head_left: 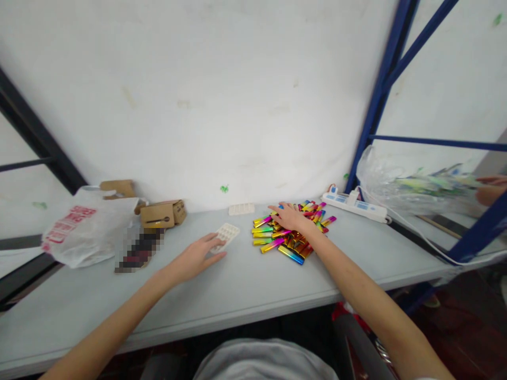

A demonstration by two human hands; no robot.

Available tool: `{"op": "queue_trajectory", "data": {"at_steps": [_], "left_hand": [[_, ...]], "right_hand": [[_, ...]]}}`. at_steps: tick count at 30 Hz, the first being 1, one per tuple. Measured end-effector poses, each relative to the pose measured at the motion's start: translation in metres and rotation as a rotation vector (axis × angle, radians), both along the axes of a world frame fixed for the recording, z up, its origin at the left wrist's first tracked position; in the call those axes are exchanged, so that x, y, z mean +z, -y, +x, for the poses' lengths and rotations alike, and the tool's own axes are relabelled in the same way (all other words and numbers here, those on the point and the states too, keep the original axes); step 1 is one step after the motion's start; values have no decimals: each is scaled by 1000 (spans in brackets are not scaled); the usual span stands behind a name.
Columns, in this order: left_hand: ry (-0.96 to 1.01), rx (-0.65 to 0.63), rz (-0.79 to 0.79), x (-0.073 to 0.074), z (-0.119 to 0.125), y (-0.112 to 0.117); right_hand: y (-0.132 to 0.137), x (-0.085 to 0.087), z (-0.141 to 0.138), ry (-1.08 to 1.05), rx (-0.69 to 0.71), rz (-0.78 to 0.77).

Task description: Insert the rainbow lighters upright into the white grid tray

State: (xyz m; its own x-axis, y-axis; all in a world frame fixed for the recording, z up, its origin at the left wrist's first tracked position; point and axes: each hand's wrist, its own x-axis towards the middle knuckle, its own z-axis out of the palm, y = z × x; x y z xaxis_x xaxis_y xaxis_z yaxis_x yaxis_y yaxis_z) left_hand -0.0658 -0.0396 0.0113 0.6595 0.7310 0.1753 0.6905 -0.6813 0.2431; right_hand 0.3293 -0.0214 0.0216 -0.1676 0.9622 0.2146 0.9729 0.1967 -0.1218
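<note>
My left hand (198, 257) rests over the near left edge of a small white tray (228, 232) with rows of compartments. Its fingertips touch or cover the tray, and the thumb points right, apart from the fingers. To the right lies a heap of shiny, flat, rectangular metallic pieces (273, 244) in gold, pink, green and blue, resembling lighter cases. My right hand (290, 217) reaches over the top of this heap, palm down with fingers apart. The palm hides part of the heap, and no piece shows lifted in it.
A second white compartmented tray (241, 209) lies by the wall. Left stand a cardboard box (162, 214), a white plastic bag (91, 227) and a blurred-out item (140, 250). A power strip (354, 206) is right, beside a blue frame (376, 105); beyond it, another person's hand (493, 190).
</note>
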Motion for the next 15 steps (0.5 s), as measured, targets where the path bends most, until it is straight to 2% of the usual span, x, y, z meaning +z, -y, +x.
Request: {"op": "queue_trajectory", "data": {"at_steps": [2, 5, 8, 11, 15], "left_hand": [[35, -89, -45, 9, 13, -12], [54, -196, -126, 22, 32, -34], [50, -269, -161, 28, 49, -53], [91, -269, -159, 24, 61, -63], [208, -230, -120, 11, 64, -61]], "right_hand": [[2, 5, -3, -33, 88, 31], [2, 10, -7, -70, 292, 12], [1, 11, -12, -91, 350, 8], [0, 9, -14, -69, 351, 21], [1, 8, -13, -47, 358, 22]]}}
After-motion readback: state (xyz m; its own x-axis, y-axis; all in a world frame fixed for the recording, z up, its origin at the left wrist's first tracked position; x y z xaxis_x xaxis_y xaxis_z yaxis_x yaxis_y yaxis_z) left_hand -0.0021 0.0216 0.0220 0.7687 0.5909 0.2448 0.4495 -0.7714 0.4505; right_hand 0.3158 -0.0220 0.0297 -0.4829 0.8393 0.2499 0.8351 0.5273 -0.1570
